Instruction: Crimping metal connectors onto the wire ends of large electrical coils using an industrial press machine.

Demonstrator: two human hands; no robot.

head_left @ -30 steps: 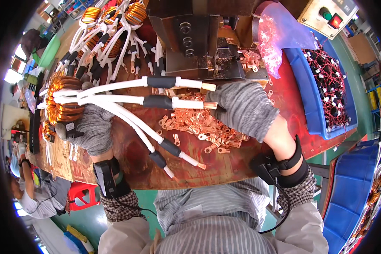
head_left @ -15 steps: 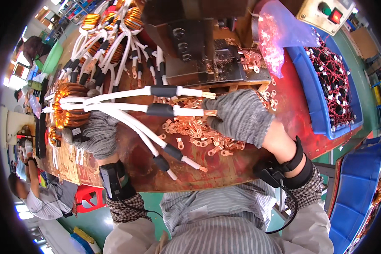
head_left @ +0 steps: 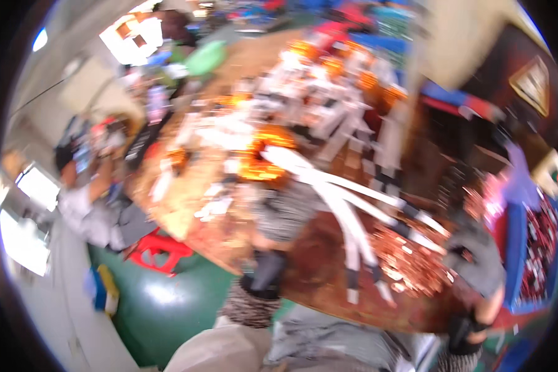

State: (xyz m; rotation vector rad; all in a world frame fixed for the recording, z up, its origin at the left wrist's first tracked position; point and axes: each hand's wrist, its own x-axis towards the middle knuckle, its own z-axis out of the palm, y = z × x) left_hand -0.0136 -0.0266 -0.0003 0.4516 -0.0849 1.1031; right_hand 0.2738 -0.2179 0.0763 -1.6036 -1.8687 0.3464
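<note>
A ring coil wound with copper wire [head_left: 263, 155] sits at the fingers of my left hand [head_left: 285, 214], which is in a grey glove and closed on it. Several thick white leads [head_left: 350, 239] with black sleeves fan out from the coil to the right and toward me. My right hand [head_left: 477, 257], also gloved, is by the lead ends, at the right side of a heap of copper cable lugs [head_left: 409, 263]. Motion blur smears its fingers, so whether it holds anything cannot be told.
More copper coils with white leads [head_left: 335, 93] cover the far part of the wooden table [head_left: 229, 248]. A dark machine [head_left: 446, 149] stands behind the lugs. At right is a blue bin [head_left: 524, 304] of small wired parts. A red stool [head_left: 161, 251] and another person [head_left: 99, 211] are at left.
My view has swung left, so the table, coil and both hands appear farther right. The picture is now blurred. My left hand still holds the coil; my right hand remains near the lugs.
</note>
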